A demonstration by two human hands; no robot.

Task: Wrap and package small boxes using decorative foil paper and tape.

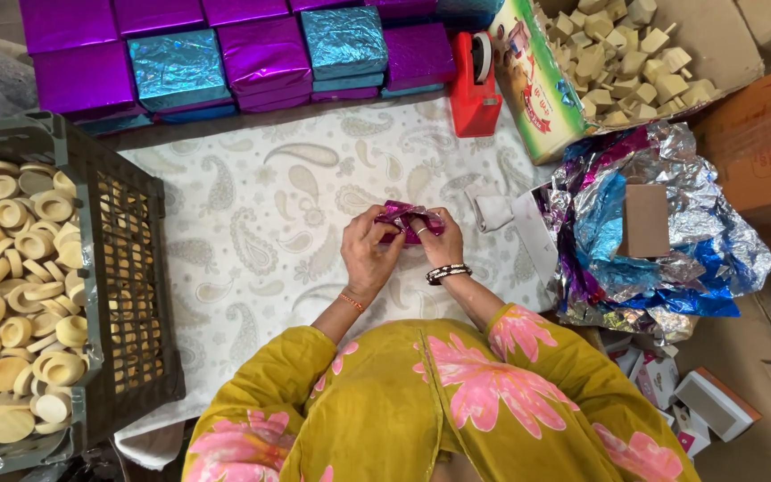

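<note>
Whatever the purple foil (408,217) wraps is hidden between the left hand (369,251) and right hand (440,241). Left of the hands, the grey crate (127,268) of pale rounds runs off the picture's left edge. Behind them, the top row of purple and blue foil blocks (252,49) is cut by the upper edge.

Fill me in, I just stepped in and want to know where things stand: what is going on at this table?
A person in a yellow flowered top is folding purple foil around a small item with both hands, the left hand and right hand pinching it over a paisley cloth. A grey crate of pale round pieces sits to the left, loose foil sheets to the right, and wrapped purple and blue boxes are stacked behind.
</note>
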